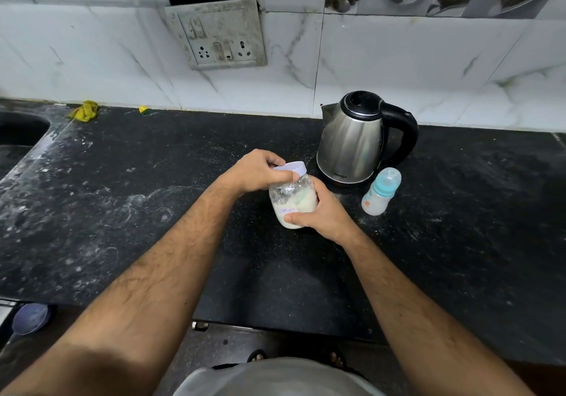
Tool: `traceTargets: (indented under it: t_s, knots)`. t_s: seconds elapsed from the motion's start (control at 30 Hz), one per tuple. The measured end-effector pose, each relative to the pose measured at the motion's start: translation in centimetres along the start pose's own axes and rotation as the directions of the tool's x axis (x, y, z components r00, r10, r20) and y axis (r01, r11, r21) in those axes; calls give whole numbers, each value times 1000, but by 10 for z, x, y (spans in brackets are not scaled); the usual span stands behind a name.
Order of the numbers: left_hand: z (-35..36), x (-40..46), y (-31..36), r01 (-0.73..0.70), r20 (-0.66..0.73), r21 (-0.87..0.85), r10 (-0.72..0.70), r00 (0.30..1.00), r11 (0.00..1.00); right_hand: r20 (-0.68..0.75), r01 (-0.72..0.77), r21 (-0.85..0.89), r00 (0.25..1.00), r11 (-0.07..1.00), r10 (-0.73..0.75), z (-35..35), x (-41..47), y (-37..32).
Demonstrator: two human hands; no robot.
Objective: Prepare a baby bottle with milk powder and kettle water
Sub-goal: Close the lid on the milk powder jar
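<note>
A clear jar of pale milk powder (294, 202) stands tilted over the black counter (153, 212), at the middle of the view. My left hand (260, 170) grips its pale lilac lid (291, 167) from above. My right hand (321, 212) wraps around the jar's body from the right. A steel kettle (352, 141) with a black lid and handle stands just behind the jar. To the right of the jar a small baby bottle (381, 192) with a teal collar and clear cap stands upright, untouched.
A sink (18, 132) is cut into the counter at the far left. A yellow cloth (85, 111) and a small yellow scrap (143, 109) lie by the tiled wall. A socket panel (217, 32) hangs on the wall. The counter's front edge runs below my forearms.
</note>
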State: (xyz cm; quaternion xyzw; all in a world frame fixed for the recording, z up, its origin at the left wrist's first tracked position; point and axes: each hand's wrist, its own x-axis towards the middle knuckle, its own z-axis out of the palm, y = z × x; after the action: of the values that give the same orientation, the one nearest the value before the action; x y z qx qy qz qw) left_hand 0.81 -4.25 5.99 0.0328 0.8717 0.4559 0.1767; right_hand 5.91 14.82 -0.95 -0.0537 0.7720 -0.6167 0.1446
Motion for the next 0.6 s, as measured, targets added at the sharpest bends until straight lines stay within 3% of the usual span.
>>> traceTargets:
  t_s: [0.1, 0.23, 0.3, 0.6]
  knots:
    - [-8, -1, -2, -34, 82, -41, 37, 996, 999, 40, -29, 67, 999, 997, 26, -2, -3, 0]
    - [-7, -8, -3, -3, 180, -383, 78, 981, 924, 73, -41, 163, 997, 986, 29, -8, -4, -7]
    - [0, -9, -1, -8, 198, -446, 107, 974, 895, 70, -35, 149, 997, 988, 25, -7, -3, -10]
    - [11, -2, -16, -117, -138, -403, 66, 988, 908, 46, -37, 163, 998, 986, 30, -9, -1, -8]
